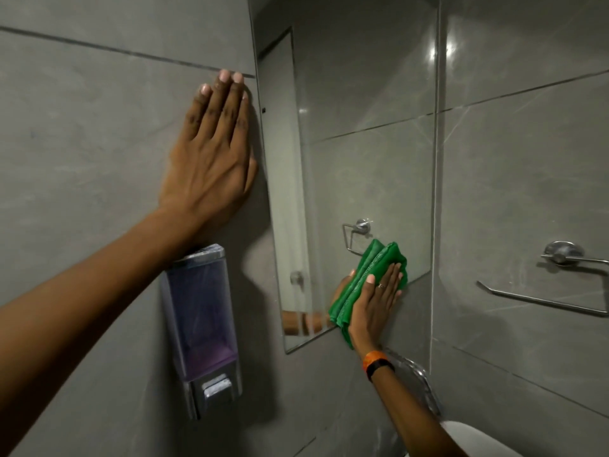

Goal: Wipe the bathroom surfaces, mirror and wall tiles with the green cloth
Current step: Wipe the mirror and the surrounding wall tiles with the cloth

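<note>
A folded green cloth (pixel 365 278) is pressed flat against the lower right part of the frameless mirror (pixel 356 127), near its bottom edge. My right hand (pixel 375 305) lies over the cloth with fingers spread, pinning it to the glass; it wears a ring and an orange-and-black wristband. My left hand (pixel 214 150) rests palm-flat on the grey wall tiles (pixel 82 143) just left of the mirror's edge, fingers together and pointing up, holding nothing.
A clear soap dispenser (pixel 201 328) with purple liquid hangs on the wall under my left wrist. A chrome towel ring (pixel 560 278) is fixed to the right-hand wall. A chrome tap (pixel 415 374) and the white basin rim (pixel 474 437) sit below my right arm.
</note>
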The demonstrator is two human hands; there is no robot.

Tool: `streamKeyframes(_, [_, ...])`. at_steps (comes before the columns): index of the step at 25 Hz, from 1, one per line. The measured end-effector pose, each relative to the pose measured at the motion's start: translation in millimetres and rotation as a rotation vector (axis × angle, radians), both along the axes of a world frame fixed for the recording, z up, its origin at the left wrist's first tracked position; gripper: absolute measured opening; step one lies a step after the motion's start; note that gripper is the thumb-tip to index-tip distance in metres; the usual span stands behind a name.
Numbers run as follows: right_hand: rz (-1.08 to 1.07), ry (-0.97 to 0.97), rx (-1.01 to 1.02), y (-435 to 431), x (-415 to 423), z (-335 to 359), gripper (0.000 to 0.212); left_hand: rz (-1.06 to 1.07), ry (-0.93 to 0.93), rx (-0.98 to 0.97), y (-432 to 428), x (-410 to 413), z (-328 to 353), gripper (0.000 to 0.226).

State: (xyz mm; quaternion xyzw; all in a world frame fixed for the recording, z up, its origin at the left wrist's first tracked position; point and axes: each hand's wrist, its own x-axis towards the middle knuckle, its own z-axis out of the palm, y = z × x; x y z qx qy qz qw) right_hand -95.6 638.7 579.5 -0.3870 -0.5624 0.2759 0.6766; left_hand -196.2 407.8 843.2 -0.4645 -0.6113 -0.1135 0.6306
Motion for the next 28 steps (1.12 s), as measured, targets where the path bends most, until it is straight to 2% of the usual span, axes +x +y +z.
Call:
streamKeyframes(7, [0.01, 0.045, 0.12, -102.6, -44.1, -6.9, 0.067, 0.003, -0.027, -0.011, 0.6, -1.7, -0.3, 0.069])
streamKeyframes(14, [-0.087, -0.016, 0.123, -117.9, -52.0, 28.7, 0.071, 0.005, -0.044, -0.016, -1.1, 0.0, -0.5, 0.069])
streamKeyframes(16, [-0.1, -0.022, 0.134, -120.2, -51.8, 55.6, 0.076, 0.009, -0.058, -0.015, -2.7, 2.5, -1.5, 0.069])
streamKeyframes(19, [-0.12, -0.049, 0.185, -119.4, -52.0, 120.8, 0.071, -0.011, -0.081, 0.012, -5.3, 5.8, 4.3, 0.072])
streamKeyframes(28, [-0.016, -0.056, 0.379, -112.6, -52.0, 312.6, 0.07, 0.017, -0.085, 0.066, -17.2, -4.8, 55.4, 0.073])
